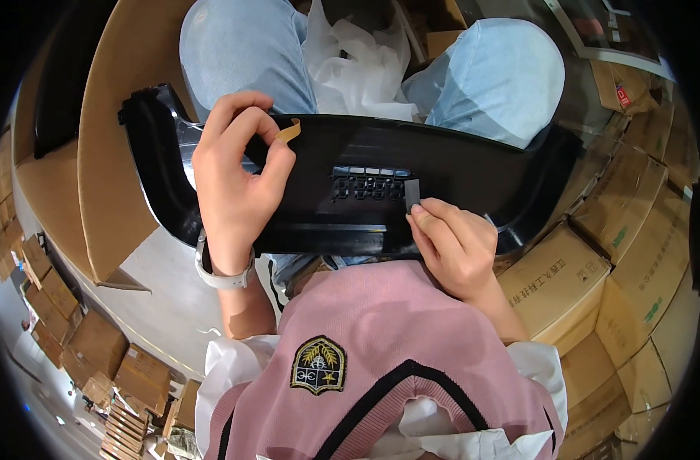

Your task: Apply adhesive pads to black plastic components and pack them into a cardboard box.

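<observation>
black plastic panel (381, 184) lying across the lap. left hand (235, 184) grips its top edge, fingers pinching a tan backing strip (289, 132). right hand (453, 241) pinches a small grey pad (412, 193) against the vent grid (369, 184). reckon the pad could go on crooked if the panel rocks on the knees.

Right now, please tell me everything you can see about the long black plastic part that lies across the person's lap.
The long black plastic part looks like a glossy moulded trim panel, curved up at both ends, lying across the knees. Near its middle sits a grid of small rectangular openings. The left hand grips its left portion and pinches a tan paper strip. The right hand presses a small grey pad beside the grid.
</observation>
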A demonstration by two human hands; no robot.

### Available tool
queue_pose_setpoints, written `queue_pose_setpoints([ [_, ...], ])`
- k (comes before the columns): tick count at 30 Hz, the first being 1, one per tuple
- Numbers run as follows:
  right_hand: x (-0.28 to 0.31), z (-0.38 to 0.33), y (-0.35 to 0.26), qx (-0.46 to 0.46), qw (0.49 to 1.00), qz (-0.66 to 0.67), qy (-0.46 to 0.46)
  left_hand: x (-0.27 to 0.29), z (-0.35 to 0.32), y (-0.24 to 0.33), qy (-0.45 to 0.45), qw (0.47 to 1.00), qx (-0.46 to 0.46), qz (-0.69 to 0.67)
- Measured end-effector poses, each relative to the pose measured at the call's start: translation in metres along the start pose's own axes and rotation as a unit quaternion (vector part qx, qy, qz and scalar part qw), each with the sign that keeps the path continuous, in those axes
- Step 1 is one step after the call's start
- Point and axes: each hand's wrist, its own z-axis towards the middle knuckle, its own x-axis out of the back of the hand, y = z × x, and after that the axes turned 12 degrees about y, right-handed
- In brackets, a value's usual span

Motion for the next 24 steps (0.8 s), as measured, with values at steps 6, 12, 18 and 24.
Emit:
queue_pose_setpoints([
  [6, -0.002, 0.001, 0.004, 0.029, 0.999, -0.016, 0.005, -0.002, 0.002, -0.001, 0.003, 1.000, -0.004, 0.007],
  [12, -0.002, 0.003, 0.005, 0.018, 0.999, -0.020, -0.016, -0.003, 0.003, -0.001, 0.006, 1.000, -0.010, 0.006],
  [18, -0.005, -0.002, 0.004, -0.001, 0.999, -0.022, -0.031, -0.003, -0.001, -0.003, 0.009, 1.000, -0.018, 0.008],
  [24, -0.008, -0.008, 0.005, -0.003, 0.998, -0.030, -0.049, -0.003, -0.005, -0.003, 0.010, 1.000, -0.017, 0.009],
])
